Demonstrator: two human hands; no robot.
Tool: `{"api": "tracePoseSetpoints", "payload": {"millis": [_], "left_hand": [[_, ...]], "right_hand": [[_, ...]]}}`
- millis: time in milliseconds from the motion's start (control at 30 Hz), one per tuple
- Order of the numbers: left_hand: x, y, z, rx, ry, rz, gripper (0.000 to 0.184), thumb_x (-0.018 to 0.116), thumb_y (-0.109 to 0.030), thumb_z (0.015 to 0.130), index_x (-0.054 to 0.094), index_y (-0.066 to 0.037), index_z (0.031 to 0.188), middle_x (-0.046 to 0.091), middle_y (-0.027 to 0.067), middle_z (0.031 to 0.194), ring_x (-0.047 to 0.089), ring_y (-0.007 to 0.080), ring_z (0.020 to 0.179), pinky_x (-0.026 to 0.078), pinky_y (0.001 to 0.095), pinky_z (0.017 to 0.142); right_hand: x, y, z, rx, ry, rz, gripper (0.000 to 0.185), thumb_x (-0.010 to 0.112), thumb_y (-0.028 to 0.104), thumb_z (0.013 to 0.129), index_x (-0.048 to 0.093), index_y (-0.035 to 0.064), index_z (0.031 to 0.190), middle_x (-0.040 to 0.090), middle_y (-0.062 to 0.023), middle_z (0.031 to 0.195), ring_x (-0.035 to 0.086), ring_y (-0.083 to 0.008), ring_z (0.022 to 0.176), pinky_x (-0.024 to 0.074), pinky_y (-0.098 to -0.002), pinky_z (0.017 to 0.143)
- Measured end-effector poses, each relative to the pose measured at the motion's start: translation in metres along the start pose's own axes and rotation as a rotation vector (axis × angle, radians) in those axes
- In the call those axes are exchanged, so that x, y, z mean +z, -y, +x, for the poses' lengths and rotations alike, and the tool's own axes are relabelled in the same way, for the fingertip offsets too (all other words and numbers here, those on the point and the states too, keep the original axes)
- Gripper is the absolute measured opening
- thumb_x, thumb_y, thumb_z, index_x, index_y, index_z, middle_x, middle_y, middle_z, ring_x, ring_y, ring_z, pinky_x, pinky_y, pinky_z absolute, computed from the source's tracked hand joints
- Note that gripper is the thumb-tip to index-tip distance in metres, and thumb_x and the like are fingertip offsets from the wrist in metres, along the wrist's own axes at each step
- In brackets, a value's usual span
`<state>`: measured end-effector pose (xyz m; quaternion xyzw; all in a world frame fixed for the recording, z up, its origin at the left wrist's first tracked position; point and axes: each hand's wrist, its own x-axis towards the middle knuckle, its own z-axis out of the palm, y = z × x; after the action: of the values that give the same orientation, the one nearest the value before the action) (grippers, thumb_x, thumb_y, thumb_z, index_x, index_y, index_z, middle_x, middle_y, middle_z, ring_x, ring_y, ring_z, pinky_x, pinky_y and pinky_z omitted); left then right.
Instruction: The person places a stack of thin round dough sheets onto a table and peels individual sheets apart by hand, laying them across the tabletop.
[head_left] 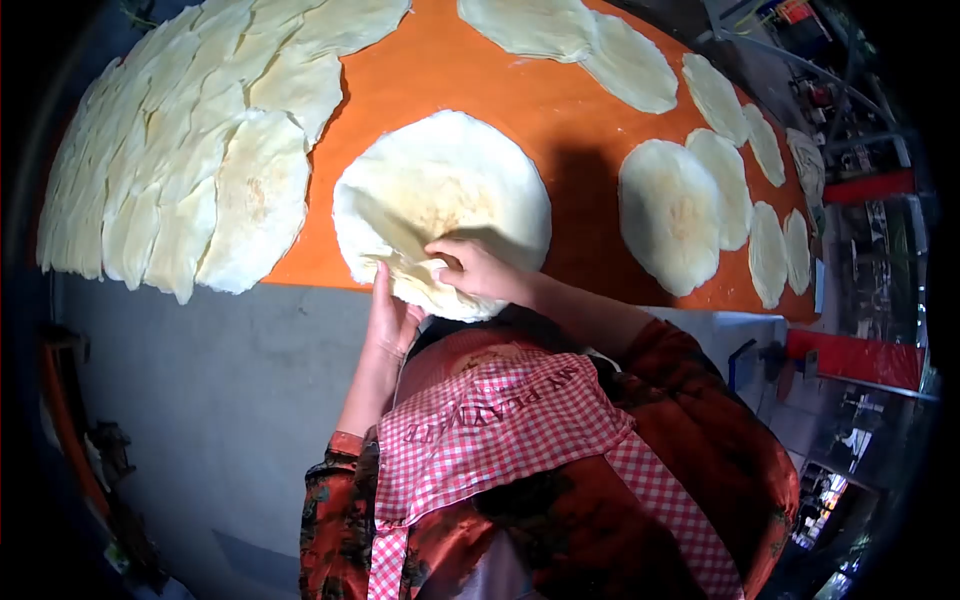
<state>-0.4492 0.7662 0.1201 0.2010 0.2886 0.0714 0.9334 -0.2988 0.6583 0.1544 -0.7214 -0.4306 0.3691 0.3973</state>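
A large round pale sheet, lightly browned in the middle, lies at the front edge of the orange table. Its near edge is gathered and folded up. My left hand holds that folded edge from the left, thumb on top and the other fingers partly hidden beneath. From the right, my right hand pinches the gathered part with bent fingers pressed on it.
Many overlapping pale sheets cover the table's left side. To the right lie a round sheet and several smaller stacks, with more sheets at the far edge. Grey floor shows below the table.
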Motion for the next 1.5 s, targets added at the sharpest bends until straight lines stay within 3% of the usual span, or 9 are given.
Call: {"api": "tracePoseSetpoints", "payload": {"millis": [133, 300, 433, 667, 967, 1067, 1267, 1400, 1500], "left_hand": [[0.0, -0.013, -0.012, 0.027, 0.044, 0.037, 0.068, 0.037, -0.06, 0.092, 0.039, -0.007, 0.134, 0.054, 0.0106, 0.126, 0.057, 0.0223, 0.11, 0.051, 0.0398, 0.086], [-0.019, -0.048, -0.042, 0.076, 0.002, 0.123, 0.079, 0.035, -0.069, 0.087, 0.035, -0.007, 0.137, 0.05, 0.0148, 0.129, 0.057, 0.0278, 0.11, 0.053, 0.0446, 0.085], [-0.04, -0.046, -0.039, 0.07, -0.036, 0.104, 0.079, 0.03, -0.069, 0.088, 0.034, -0.008, 0.138, 0.049, 0.015, 0.131, 0.056, 0.0291, 0.112, 0.053, 0.0449, 0.083], [-0.027, -0.046, -0.047, 0.048, -0.003, 0.071, 0.077, 0.024, -0.067, 0.091, 0.037, -0.005, 0.134, 0.051, 0.015, 0.128, 0.056, 0.0279, 0.111, 0.053, 0.0452, 0.085], [-0.052, -0.031, -0.04, 0.133, 0.112, 0.155, 0.059, 0.061, -0.03, 0.087, 0.036, -0.004, 0.134, 0.051, 0.0143, 0.126, 0.055, 0.0275, 0.111, 0.052, 0.0447, 0.086], [-0.044, -0.029, -0.046, 0.116, 0.063, 0.133, 0.057, 0.061, -0.016, 0.083, 0.035, -0.003, 0.133, 0.053, 0.0142, 0.121, 0.057, 0.0269, 0.106, 0.055, 0.0422, 0.08], [-0.048, -0.034, -0.043, 0.146, -0.028, 0.113, 0.062, 0.051, 0.006, 0.072, 0.036, -0.001, 0.131, 0.057, 0.0146, 0.112, 0.064, 0.0255, 0.089, 0.058, 0.0348, 0.062], [-0.094, -0.026, -0.026, 0.106, -0.054, 0.185, 0.061, 0.05, 0.005, 0.068, 0.04, 0.0, 0.128, 0.056, 0.0144, 0.115, 0.059, 0.0291, 0.1, 0.055, 0.0422, 0.077], [-0.062, -0.024, -0.038, 0.115, -0.155, 0.089, 0.057, 0.049, 0.005, 0.068, 0.044, 0.001, 0.124, 0.055, 0.0141, 0.115, 0.057, 0.0307, 0.104, 0.053, 0.0443, 0.083]], "right_hand": [[0.025, 0.035, 0.0, -0.278, -0.142, -0.443, 0.041, 0.067, 0.023, 0.079, 0.058, 0.0005, 0.113, 0.062, -0.0176, 0.105, 0.059, -0.032, 0.098, 0.0453, -0.0389, 0.088], [0.051, 0.062, 0.017, 0.01, 0.095, -0.16, 0.045, 0.072, 0.025, 0.075, 0.057, 0.0026, 0.11, 0.056, -0.0162, 0.116, 0.051, -0.032, 0.113, 0.0421, -0.0394, 0.094], [0.071, 0.055, 0.013, -0.04, 0.121, -0.27, 0.064, 0.076, 0.022, 0.069, 0.047, 0.0044, 0.124, 0.048, -0.0169, 0.127, 0.05, -0.0317, 0.115, 0.0407, -0.0378, 0.098], [0.053, 0.029, 0.015, -0.072, 0.162, -0.051, 0.062, 0.072, 0.014, 0.074, 0.047, 0.0035, 0.13, 0.057, -0.0178, 0.12, 0.055, -0.0266, 0.108, 0.0443, -0.0346, 0.092], [0.054, 0.019, 0.01, -0.039, 0.169, 0.066, 0.04, 0.068, 0.012, 0.076, 0.06, -0.0015, 0.113, 0.052, -0.0159, 0.129, 0.055, -0.0255, 0.11, 0.0439, -0.0333, 0.094], [0.059, 0.047, 0.001, -0.096, 0.095, -0.348, 0.039, 0.066, 0.012, 0.074, 0.061, -0.0022, 0.11, 0.05, -0.0176, 0.131, 0.051, -0.0312, 0.115, 0.0411, -0.0376, 0.098], [0.087, 0.052, 0.005, -0.113, -0.035, -0.679, 0.027, 0.057, 0.009, 0.074, 0.065, 0.0005, 0.098, 0.06, -0.0172, 0.111, 0.057, -0.0346, 0.102, 0.0494, -0.0432, 0.08], [0.075, 0.034, 0.028, -0.085, 0.077, -0.573, 0.018, 0.052, 0.012, 0.078, 0.067, 0.0059, 0.087, 0.064, -0.0143, 0.078, 0.064, -0.0324, 0.076, 0.0505, -0.0421, 0.067], [0.002, 0.014, 0.05, -0.048, -0.26, -0.23, 0.015, 0.051, 0.015, 0.083, 0.065, 0.0084, 0.08, 0.062, -0.0059, 0.067, 0.064, -0.0202, 0.074, 0.0481, -0.0363, 0.065]]}}
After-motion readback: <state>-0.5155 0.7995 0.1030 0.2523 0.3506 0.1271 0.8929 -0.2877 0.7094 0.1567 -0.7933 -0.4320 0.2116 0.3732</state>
